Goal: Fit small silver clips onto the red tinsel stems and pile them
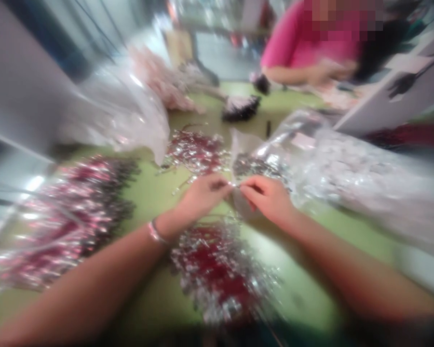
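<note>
My left hand [206, 193], with a bracelet at the wrist, is closed in a pinch at the middle of the table. Opposite it, my right hand [269, 197] pinches too, its fingertips almost touching the left ones. Between them is a small shiny piece [234, 184], too blurred to name. Just below lies a pile of dark red and silvery slender pieces [217, 270]. A smaller red and silvery heap [195, 149] spreads beyond my left hand. Behind my right hand, grey shiny pieces [258, 166] lie at the mouth of a clear plastic bag [296, 125].
A large pile of pink and silvery pieces [68, 217] covers the left of the green table [152, 178]. Plastic bags stand at the back left [130, 111] and right [365, 168]. Dark-tipped bundles [240, 108] lie farther back. Across the table sits a person in pink [292, 43].
</note>
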`<state>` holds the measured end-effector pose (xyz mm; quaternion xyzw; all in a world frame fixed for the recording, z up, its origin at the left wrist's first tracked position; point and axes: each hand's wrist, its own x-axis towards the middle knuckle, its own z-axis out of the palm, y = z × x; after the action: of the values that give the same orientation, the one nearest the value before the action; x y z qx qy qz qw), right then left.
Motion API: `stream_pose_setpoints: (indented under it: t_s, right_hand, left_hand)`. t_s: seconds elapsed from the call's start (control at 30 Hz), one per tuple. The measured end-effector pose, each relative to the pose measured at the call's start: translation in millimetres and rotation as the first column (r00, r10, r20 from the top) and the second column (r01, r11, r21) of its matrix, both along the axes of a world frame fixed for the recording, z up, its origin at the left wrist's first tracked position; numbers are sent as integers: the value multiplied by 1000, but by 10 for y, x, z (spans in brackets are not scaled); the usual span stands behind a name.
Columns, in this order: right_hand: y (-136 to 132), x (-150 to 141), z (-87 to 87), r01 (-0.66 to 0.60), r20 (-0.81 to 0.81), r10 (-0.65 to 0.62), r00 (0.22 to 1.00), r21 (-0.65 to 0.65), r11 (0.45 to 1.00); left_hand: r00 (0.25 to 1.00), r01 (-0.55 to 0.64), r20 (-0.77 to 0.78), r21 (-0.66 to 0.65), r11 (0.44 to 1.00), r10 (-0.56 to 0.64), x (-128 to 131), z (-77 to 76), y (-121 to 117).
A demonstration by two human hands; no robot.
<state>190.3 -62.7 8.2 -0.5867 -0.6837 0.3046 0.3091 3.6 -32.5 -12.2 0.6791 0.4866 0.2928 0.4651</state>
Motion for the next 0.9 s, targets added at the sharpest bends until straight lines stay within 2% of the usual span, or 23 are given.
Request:
stream_pose_setpoints:
  t_s: [0.1,0.17,0.2,0.27,0.33,0.37,0.4,0.47,0.53,0.6,0.67,0.73,0.8,0.9]
  right_hand:
    - [36,43,-38,-75,48,72,996,78,994]
    - [55,74,-40,-137,84,132,988,56,989]
    - [56,85,-32,-158,91,156,984,16,987]
    - [38,88,-2,-173,82,181,980,-96,980]
    - [5,71,35,-156,70,177,982,-236,959]
    - [-7,62,50,-146,66,174,983,-305,941]
    - [-9,60,61,-143,65,177,982,-359,922]
    - [34,87,57,-162,102,213,972,-363,917]
    - [142,165,11,-192,229,236,944,-200,961]
    - [282,267,-71,-156,385,125,914,51,986]
    - [398,339,-170,-90,460,-11,888,196,976]
    - [454,348,-261,-151,554,-2,833,232,961]
    - [454,304,-328,-233,646,25,763,238,943]
    - [421,223,-376,-261,729,-9,685,258,930]
  left_hand:
    - [998,27,-63,106,994,-20,-27,-42,3]
    - [988,81,-146,267,960,-43,-56,-80,-3]
    - [978,128,-202,361,924,-57,-71,-98,-9]
    - [933,278,-344,514,812,-102,-96,-120,-25]
    - [867,430,-478,570,700,-143,-103,-117,-43]
    - [834,484,-529,567,666,-157,-100,-106,-51]
    - [809,517,-565,552,654,-163,-93,-88,-56]
    - [780,524,-605,490,696,-162,-76,-38,-52]
    - [757,509,-630,400,762,-175,-76,21,-25]
    - [745,506,-628,311,805,-225,-111,80,22]
    - [731,537,-603,221,814,-319,-181,137,77]
    - [704,584,-568,122,802,-426,-261,189,128]
    - [694,598,-538,62,799,-478,-317,225,171]
    - [784,501,-465,85,861,-411,-317,225,217]
